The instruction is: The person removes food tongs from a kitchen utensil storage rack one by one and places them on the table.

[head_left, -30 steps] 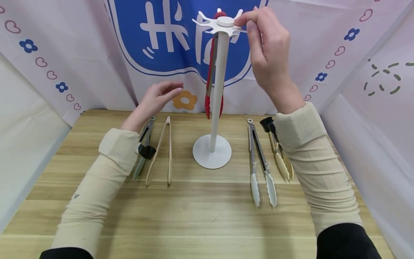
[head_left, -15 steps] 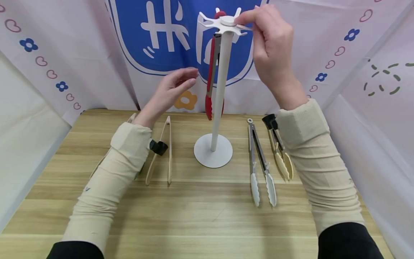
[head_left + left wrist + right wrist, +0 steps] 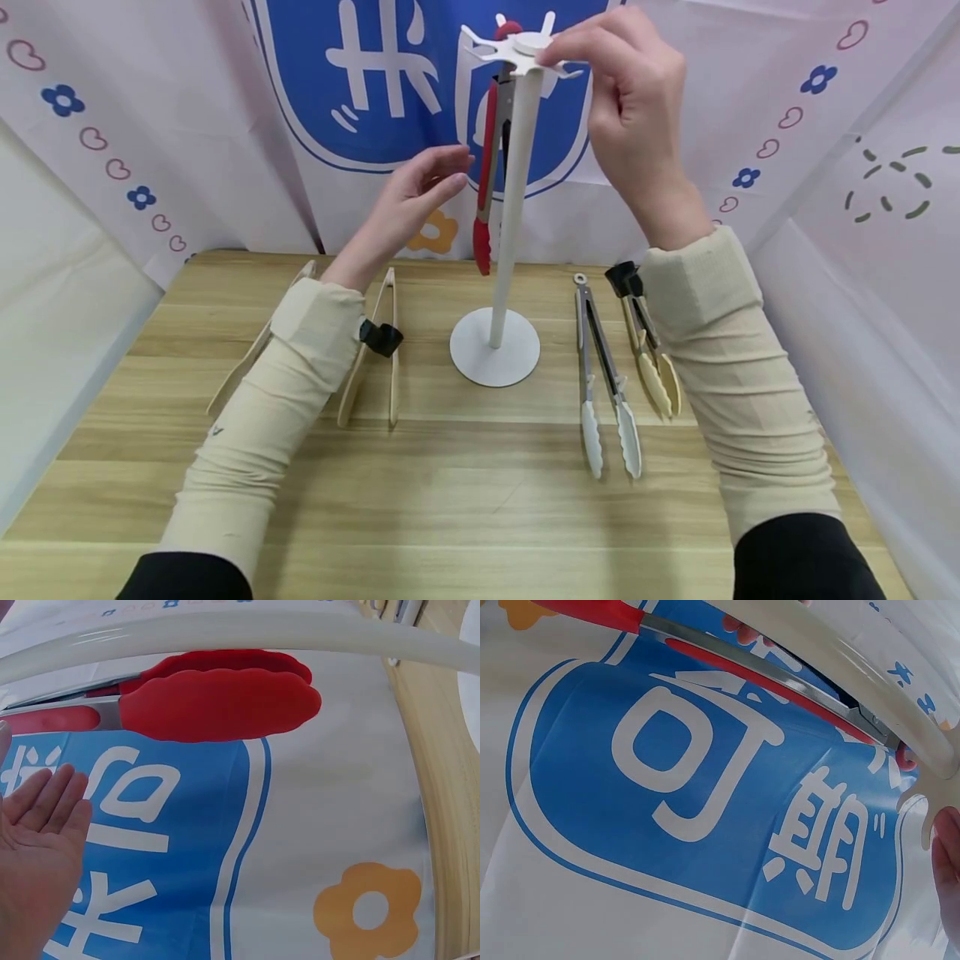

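My right hand is at the hooked top of a white utensil stand, its curled fingers pinching the edge beside the centre cap. From a far hook hang red-tipped tongs, head down behind the pole. Left of them my left hand is raised with relaxed fingers, holding nothing. The left wrist view has this hand palm up below the serrated red tongs. At the right wrist view's edge, fingers of the right hand meet the hooked top.
Beige tongs lie left of the round base, with another beige pair partly under the left sleeve. White-tipped tongs and cream-tipped tongs lie on the right. A printed cloth hangs behind the table.
My left hand has moved right and up toward the red tongs. The hooked top and the hanging tongs have turned slightly, and the right hand has shifted a little right with the top.
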`<state>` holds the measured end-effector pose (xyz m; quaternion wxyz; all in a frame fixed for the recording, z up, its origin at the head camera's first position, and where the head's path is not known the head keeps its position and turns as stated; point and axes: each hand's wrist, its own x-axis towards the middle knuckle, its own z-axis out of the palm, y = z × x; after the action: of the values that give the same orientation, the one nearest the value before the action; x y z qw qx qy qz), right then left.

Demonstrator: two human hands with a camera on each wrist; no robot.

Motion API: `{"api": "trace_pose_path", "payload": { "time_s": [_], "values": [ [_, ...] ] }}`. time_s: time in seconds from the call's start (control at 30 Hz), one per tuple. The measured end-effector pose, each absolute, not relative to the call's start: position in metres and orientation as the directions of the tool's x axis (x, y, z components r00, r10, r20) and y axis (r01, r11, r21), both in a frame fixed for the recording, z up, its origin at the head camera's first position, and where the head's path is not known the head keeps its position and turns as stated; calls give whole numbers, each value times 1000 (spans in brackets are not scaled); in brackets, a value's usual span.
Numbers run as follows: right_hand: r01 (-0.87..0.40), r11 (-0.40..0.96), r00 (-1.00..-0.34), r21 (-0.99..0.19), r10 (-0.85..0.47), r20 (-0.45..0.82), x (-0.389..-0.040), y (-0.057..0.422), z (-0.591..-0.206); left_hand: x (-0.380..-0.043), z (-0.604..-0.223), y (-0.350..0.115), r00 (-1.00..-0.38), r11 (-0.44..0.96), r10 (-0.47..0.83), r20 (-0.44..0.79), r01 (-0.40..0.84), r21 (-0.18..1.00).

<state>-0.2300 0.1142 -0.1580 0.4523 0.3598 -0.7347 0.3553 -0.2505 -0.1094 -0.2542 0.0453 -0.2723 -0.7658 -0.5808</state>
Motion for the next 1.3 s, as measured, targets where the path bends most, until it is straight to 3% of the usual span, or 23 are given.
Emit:
{"api": "trace_pose_path", "payload": {
  "time_s": [1.0,1.3],
  "values": [
    [-874,401,-368,-273,-182,912,-238,110,-156,-251,-258,-91,-838,63,382,390,445,893],
    [-848,469,-413,-247,-290,863,-230,120,-151,-256,-259,-88,-821,12,408,400,443,897]
  ]
}}
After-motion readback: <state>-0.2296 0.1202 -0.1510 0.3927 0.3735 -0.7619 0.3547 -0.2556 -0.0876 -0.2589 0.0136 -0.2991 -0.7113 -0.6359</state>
